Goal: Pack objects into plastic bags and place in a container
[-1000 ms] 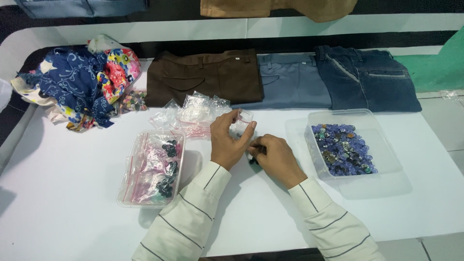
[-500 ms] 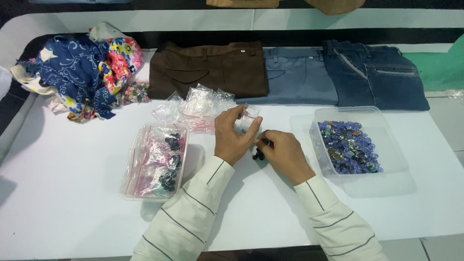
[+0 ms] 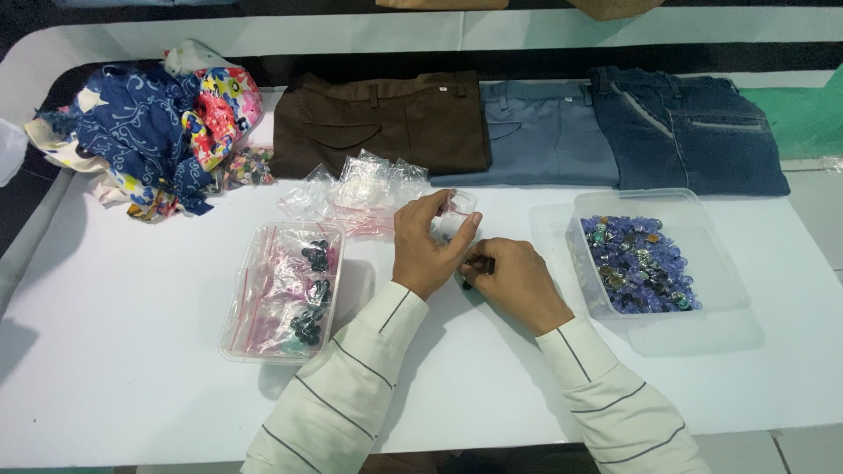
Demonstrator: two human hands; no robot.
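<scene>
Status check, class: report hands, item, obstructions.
Left hand holds small clear bag. Right hand pinches dark buttons. Table between hands unobstructed.

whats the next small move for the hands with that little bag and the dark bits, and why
Probably slip the dark pieces pinched in the right hand into the small clear bag that the left hand holds up. The two hands meet at the bag, filled bags already lie in the left tub, and loose pieces wait in the right tub.
</scene>
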